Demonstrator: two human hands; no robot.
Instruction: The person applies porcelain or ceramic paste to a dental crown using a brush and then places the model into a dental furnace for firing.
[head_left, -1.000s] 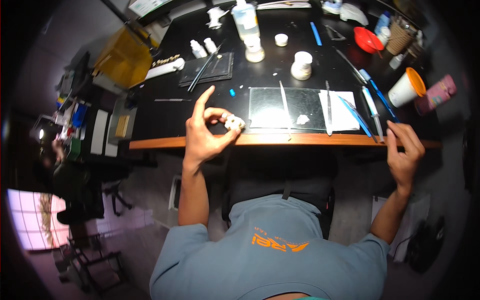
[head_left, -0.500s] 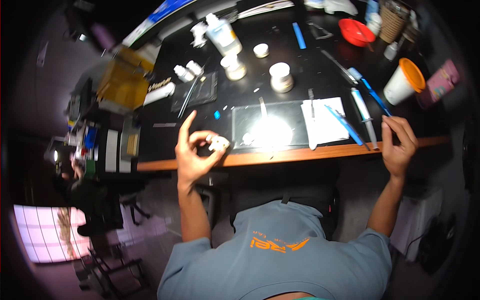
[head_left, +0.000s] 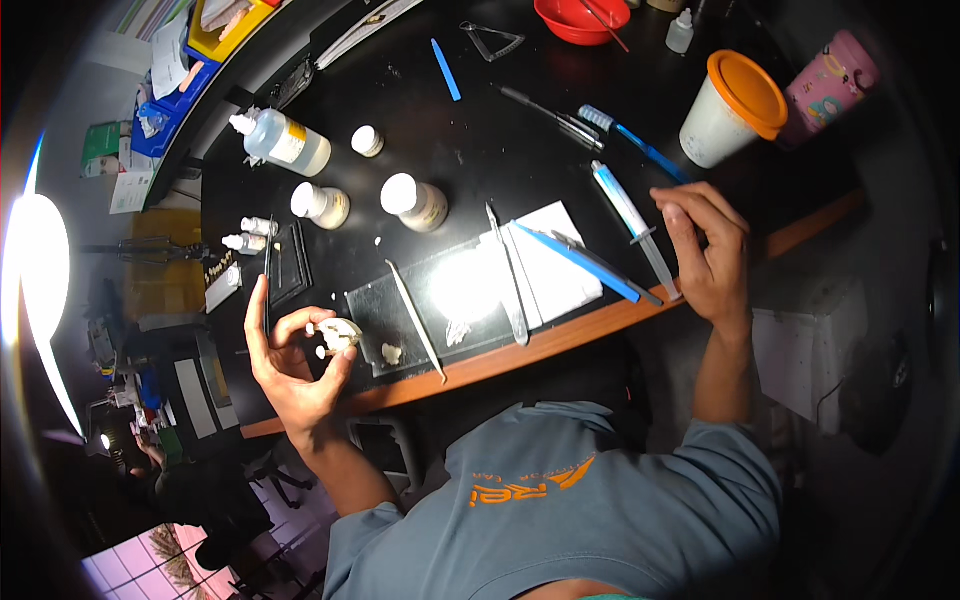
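Note:
My left hand (head_left: 298,385) is closed on a small cream dental-like model (head_left: 338,336), gripping it between thumb and bent fingers, with the index finger raised. It is at the left end of a dark translucent board (head_left: 375,300), which carries a thin pale instrument (head_left: 415,315) and small pale bits. My right hand (head_left: 705,250) has loosely curled fingers, with nothing visible in them, beside the tail of a blue toothbrush (head_left: 640,140) and a syringe (head_left: 625,205). A metal spatula (head_left: 512,290) and blue-handled tools (head_left: 575,262) lie on white paper (head_left: 565,225).
Behind stand white-lidded jars (head_left: 410,205), a large bottle (head_left: 285,140), a red bowl (head_left: 580,20), an orange-lidded cup (head_left: 715,130) and a pink container (head_left: 825,85). The wooden edge (head_left: 500,360) runs along the front. Another person (head_left: 160,460) is at the lower left.
My view has swung, bringing a lamp and coloured bins into sight at the left. My left hand still grips the model; my right hand stays near the toothbrush with fingers loosely curled.

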